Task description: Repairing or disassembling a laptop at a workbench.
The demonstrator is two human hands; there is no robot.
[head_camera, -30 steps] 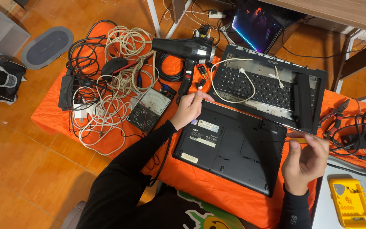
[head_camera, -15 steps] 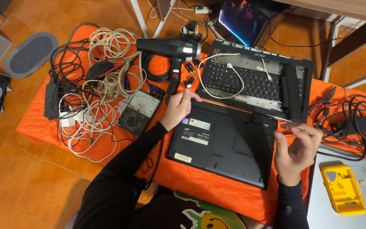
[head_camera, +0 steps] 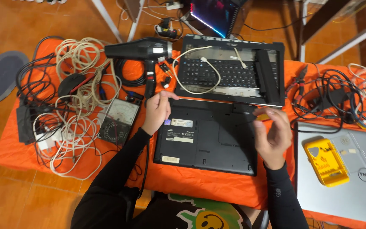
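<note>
One matte black laptop base [head_camera: 206, 133] lies underside-up at the tabletop's [head_camera: 18, 157] near edge. The left hand [head_camera: 156, 111] rests half-curled on its corner, gripping nothing; the right hand [head_camera: 272, 131] pinches a small yellow tool [head_camera: 262, 115].

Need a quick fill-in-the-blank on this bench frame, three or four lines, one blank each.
1. The left hand rests at the top left corner of the upturned black ____.
2. The right hand pinches a small tool with a ____ handle.
3. The black hair dryer lies on the ____ cloth covering the table.
4. The yellow plastic bit case sits on a closed ____ laptop.

Missing words: laptop; yellow; orange; silver
</note>
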